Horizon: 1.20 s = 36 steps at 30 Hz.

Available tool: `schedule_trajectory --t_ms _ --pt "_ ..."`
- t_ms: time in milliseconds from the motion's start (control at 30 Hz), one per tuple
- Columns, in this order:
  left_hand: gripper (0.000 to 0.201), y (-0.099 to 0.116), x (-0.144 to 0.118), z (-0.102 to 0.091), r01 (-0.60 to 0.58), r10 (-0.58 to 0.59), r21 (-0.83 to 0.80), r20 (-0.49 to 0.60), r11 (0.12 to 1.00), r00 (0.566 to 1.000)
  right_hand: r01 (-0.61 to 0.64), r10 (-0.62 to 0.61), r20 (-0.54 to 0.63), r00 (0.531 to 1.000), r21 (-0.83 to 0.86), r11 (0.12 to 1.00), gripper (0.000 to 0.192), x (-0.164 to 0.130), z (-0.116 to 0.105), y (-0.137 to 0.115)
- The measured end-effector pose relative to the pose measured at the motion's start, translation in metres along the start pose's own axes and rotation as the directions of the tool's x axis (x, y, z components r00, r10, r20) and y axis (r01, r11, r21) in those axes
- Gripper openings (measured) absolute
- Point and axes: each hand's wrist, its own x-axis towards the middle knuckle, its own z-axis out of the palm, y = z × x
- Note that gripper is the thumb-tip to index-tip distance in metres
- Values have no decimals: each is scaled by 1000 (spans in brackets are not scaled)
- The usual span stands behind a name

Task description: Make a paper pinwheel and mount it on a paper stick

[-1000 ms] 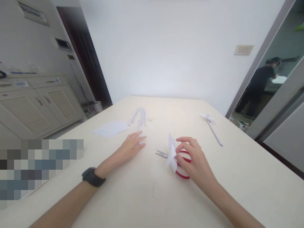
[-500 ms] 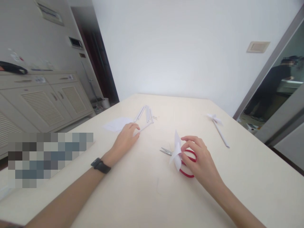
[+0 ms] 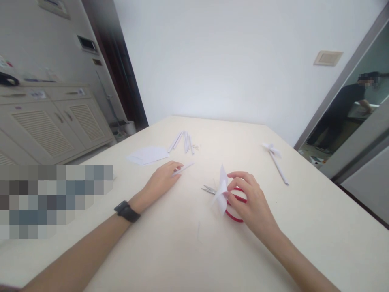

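Between the thumb and fingers of my left hand (image 3: 164,177) is a thin white rolled-paper stick (image 3: 186,167); its far end points up and right. My right hand (image 3: 247,194) pinches a folded white paper pinwheel (image 3: 223,190) above the table. Beneath and behind the pinwheel lie scissors with red handles (image 3: 234,215), partly covered by it and the hand; their blade tips point left. Beyond my left hand are several more paper sticks (image 3: 186,142) and a small pile of white paper sheets (image 3: 147,155).
A finished-looking pinwheel on a stick (image 3: 278,167) lies at the table's right. Tiny pieces (image 3: 196,147) sit by the sticks. A thin strand (image 3: 198,232) lies in front. The wall (image 3: 197,61) borders the far edge. Another person (image 3: 343,105) stands beyond the doorway.
My left hand has closed on the paper stick and drawn it away from the other sticks and the paper pile. My right hand keeps the pinwheel near the scissors. The view has shifted slightly.
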Motion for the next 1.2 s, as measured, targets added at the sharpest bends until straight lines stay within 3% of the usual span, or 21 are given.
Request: schedule_trajectory --t_ms 300,467,500,600,833,967,1200 --pt "35 31 -10 5 9 13 -197 111 980 994 -96 90 54 994 126 987 12 3 -3 -1" --pt "35 51 -12 -8 41 46 -410 200 911 979 -172 175 12 985 240 955 13 6 -2 2" --pt "34 56 -13 -12 52 52 -460 210 886 976 -190 196 4 981 262 946 13 6 -2 3" --pt "31 67 -17 -20 197 46 -703 310 683 949 -243 258 3 966 351 905 12 7 -4 5" --pt "24 77 -25 -24 341 101 -841 417 419 903 -307 362 15 932 564 766 10 12 -8 9" --pt "23 82 -27 -26 368 136 -856 439 363 888 -277 365 -30 931 595 755 10 12 -7 6" --pt "25 85 -28 -29 371 163 -858 448 356 879 -255 340 -6 941 648 718 7 10 -7 4"
